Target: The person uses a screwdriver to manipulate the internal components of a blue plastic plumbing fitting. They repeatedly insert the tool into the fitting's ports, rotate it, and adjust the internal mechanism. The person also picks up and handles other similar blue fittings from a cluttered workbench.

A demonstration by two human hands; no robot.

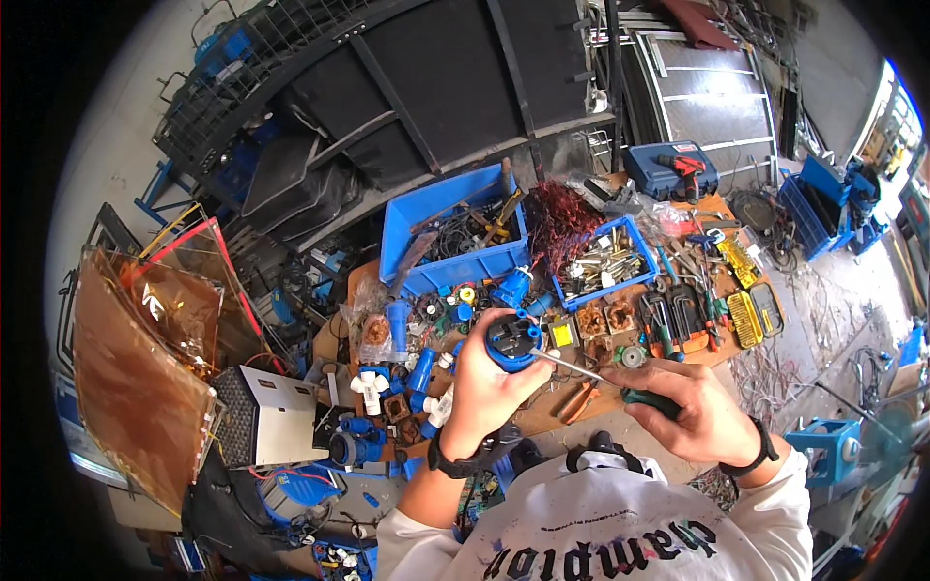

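My left hand (477,389) is wrapped round a round blue plastic housing (511,343) with dark parts inside its open top. In my right hand (699,412) is a screwdriver (651,400) with a dark green handle, its fingers closed about it. The metal shaft points left, and its tip is at the right rim of the housing; whether it touches cannot be made out. Below the shaft, pliers with orange-brown handles (578,403) lie on the wooden table (542,418). A small yellow-topped square piece (562,335) lies just beyond the shaft.
Behind the hands stand a large blue crate (455,271) of tools and wire and a smaller blue tray (632,276) of metal parts. White and blue fittings (370,387) crowd the left. Hand tools and a yellow bit case (746,320) lie right, near a red drill (686,172).
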